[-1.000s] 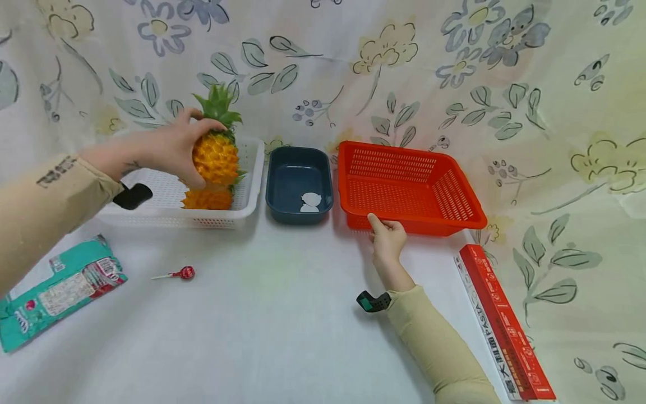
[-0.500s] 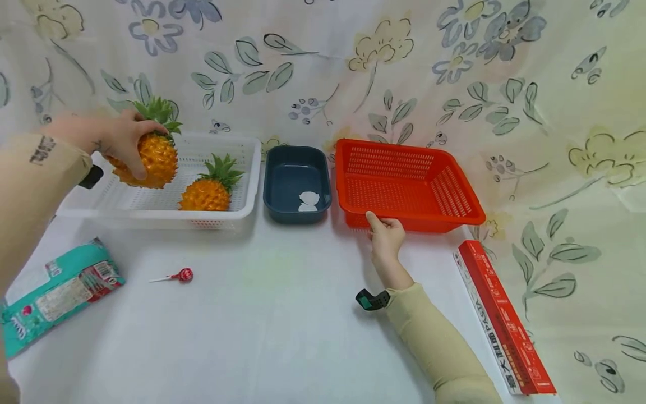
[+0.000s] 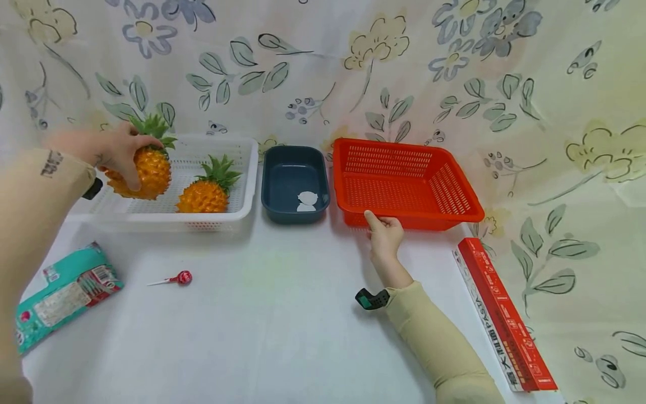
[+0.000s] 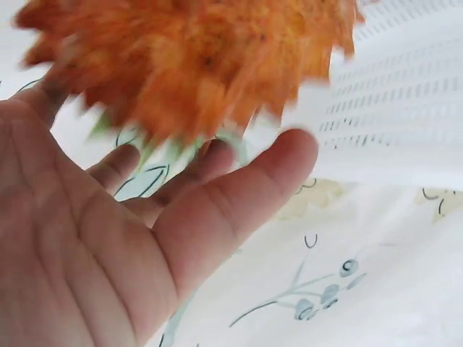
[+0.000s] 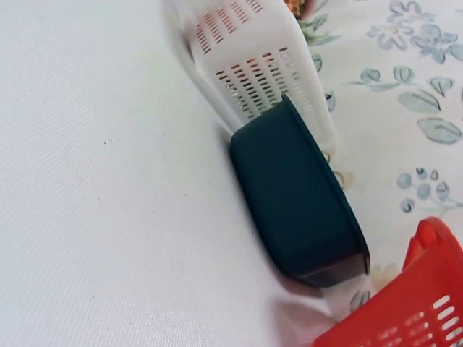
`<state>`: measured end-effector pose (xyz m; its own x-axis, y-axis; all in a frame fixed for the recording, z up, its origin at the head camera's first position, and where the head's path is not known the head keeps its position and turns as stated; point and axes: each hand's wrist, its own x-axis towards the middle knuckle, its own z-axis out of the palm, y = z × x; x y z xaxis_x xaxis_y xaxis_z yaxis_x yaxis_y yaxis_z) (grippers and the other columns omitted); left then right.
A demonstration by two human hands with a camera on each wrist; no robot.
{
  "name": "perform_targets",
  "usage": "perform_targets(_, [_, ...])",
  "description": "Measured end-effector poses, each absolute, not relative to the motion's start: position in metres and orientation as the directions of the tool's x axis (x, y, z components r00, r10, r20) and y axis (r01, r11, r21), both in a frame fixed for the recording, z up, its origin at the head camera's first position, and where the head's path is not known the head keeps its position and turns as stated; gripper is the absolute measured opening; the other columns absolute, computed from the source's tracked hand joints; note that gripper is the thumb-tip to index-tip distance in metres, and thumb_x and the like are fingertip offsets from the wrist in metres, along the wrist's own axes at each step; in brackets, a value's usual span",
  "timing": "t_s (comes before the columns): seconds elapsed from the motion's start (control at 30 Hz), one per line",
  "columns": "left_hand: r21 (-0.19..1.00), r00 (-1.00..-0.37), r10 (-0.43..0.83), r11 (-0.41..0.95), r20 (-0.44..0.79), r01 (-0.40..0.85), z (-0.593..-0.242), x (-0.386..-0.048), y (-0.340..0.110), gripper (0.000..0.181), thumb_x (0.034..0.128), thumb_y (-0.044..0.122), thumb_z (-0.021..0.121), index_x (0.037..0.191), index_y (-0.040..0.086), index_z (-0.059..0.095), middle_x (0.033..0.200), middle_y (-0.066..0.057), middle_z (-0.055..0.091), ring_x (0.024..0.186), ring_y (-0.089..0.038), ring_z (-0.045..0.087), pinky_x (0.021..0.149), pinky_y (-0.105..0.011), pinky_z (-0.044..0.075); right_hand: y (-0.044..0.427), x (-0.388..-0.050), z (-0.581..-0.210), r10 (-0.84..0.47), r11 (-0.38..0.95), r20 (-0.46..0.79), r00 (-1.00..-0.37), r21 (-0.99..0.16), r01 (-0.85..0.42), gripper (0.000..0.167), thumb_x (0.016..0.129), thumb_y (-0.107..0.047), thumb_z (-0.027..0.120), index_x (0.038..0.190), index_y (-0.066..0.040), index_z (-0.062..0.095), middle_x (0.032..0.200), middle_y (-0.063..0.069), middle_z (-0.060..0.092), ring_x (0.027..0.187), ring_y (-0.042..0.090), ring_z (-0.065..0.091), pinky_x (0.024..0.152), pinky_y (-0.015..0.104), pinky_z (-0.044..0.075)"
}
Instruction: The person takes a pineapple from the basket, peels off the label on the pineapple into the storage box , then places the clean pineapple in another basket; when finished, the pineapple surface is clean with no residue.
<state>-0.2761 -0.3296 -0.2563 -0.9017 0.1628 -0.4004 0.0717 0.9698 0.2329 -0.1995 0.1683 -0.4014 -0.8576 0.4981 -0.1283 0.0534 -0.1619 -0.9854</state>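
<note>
My left hand (image 3: 123,154) grips a toy-like orange pineapple (image 3: 153,171) with a green crown, at the left part of the white perforated basket (image 3: 247,185). In the left wrist view, the thumb and fingers curve about the blurred orange pineapple body (image 4: 195,65). A second pineapple (image 3: 204,195) lies in the same basket, farther right. My right hand (image 3: 386,241) pinches the front rim of the red perforated basket (image 3: 409,193), thumb on top. The right wrist view shows part of the red basket (image 5: 412,303); the right hand itself is out of that view.
Between the baskets stands a dark blue tub (image 3: 295,168) with a white label-like shape inside. A lollipop (image 3: 184,278) and a teal packet (image 3: 70,294) lie at front left. The long red pasta box (image 3: 507,320) lies at right. Behind hangs a floral cloth (image 3: 323,67).
My left hand carried the pineapple leftward from above the other one, then lowered it slightly. The right hand keeps its hold on the red basket's rim.
</note>
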Motion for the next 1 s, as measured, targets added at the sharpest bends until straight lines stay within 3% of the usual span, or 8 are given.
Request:
perform_targets(0.17, [0.199,-0.916,0.202,0.97,-0.347,0.138,-0.25,-0.275,-0.322,0.109,0.0716,0.041,0.076,0.146,0.002,0.006,0.139,-0.041,-0.021,0.122,-0.065,0.001,0.084,-0.077,0.028,0.167,-0.2,-0.401,0.499,-0.152,-0.13,-0.857,-0.986,0.061,0.03,0.077,-0.02,0.076,0.085,-0.009,0.05,0.069,-0.001,0.051,0.057,0.015,0.05,0.057,0.028,0.051])
perform_targets(0.47, [0.21,-0.911,0.318,0.94,-0.264,0.267,-0.239,-0.263,-0.271,0.101,0.0816,0.058,0.058,0.149,0.01,0.001,0.146,-0.034,-0.013,0.126,-0.058,0.015,0.091,-0.074,0.023,0.167,-0.203,-0.401,0.502,-0.155,-0.128,-0.855,-0.986,0.056,0.029,0.077,-0.018,0.076,0.087,-0.007,0.051,0.068,-0.002,0.052,0.059,0.015,0.052,0.056,0.027,0.051])
perform_targets(0.53, [0.24,-0.917,0.346,0.924,-0.197,0.297,-0.243,-0.253,-0.257,0.093,0.0842,0.055,0.056,0.149,0.009,0.008,0.146,-0.034,-0.002,0.122,-0.053,0.027,0.091,-0.069,0.029,0.166,-0.202,-0.401,0.504,-0.157,-0.13,-0.854,-0.986,0.057,0.029,0.077,-0.018,0.075,0.087,-0.007,0.051,0.067,-0.002,0.052,0.058,0.013,0.052,0.055,0.026,0.05])
perform_targets(0.6, [0.293,-0.927,0.372,0.893,-0.051,0.342,-0.251,-0.241,-0.241,0.073,0.0877,0.046,0.057,0.142,0.005,0.03,0.14,-0.032,0.022,0.11,-0.044,0.042,0.086,-0.06,0.039,0.166,-0.202,-0.402,0.507,-0.162,-0.135,-0.851,-0.985,0.06,0.029,0.077,-0.018,0.076,0.087,-0.007,0.05,0.066,-0.002,0.052,0.057,0.013,0.052,0.054,0.025,0.05])
perform_targets(0.7, [0.36,-0.884,0.385,0.812,0.264,0.46,-0.272,-0.219,-0.217,0.03,0.0892,0.025,0.059,0.107,0.001,0.058,0.103,-0.019,0.055,0.078,-0.026,0.049,0.066,-0.038,0.044,0.168,-0.199,-0.403,0.508,-0.169,-0.148,-0.848,-0.983,0.07,0.031,0.077,-0.02,0.076,0.088,-0.007,0.05,0.068,0.0,0.053,0.055,0.012,0.052,0.053,0.023,0.049])
perform_targets(0.77, [0.39,-0.819,0.377,0.741,0.433,0.547,-0.288,-0.205,-0.201,0.008,0.0867,0.011,0.06,0.084,0.003,0.061,0.08,-0.01,0.057,0.067,-0.019,0.045,0.058,-0.028,0.039,0.169,-0.197,-0.404,0.505,-0.164,-0.158,-0.849,-0.983,0.085,0.031,0.078,-0.025,0.075,0.087,-0.008,0.05,0.071,0.003,0.054,0.054,0.012,0.052,0.053,0.023,0.049])
perform_targets(0.83, [0.409,-0.774,0.367,0.688,0.516,0.599,-0.303,-0.196,-0.187,0.009,0.0837,0.004,0.06,0.075,0.006,0.061,0.069,-0.004,0.054,0.061,-0.014,0.042,0.053,-0.024,0.035,0.168,-0.194,-0.404,0.488,-0.158,-0.17,-0.856,-0.982,0.105,0.029,0.081,-0.029,0.072,0.085,-0.009,0.05,0.072,0.005,0.054,0.054,0.012,0.051,0.052,0.023,0.049])
perform_targets(1.0, [0.481,-0.789,0.383,0.636,0.481,0.603,-0.321,-0.186,-0.155,0.008,0.083,0.005,0.061,0.076,0.008,0.061,0.071,-0.003,0.056,0.064,-0.016,0.045,0.056,-0.026,0.037,0.155,-0.186,-0.398,0.365,-0.079,-0.115,-0.924,-0.993,0.092,0.02,0.086,-0.023,0.064,0.078,-0.008,0.055,0.07,0.008,0.056,0.059,0.019,0.054,0.051,0.023,0.048])
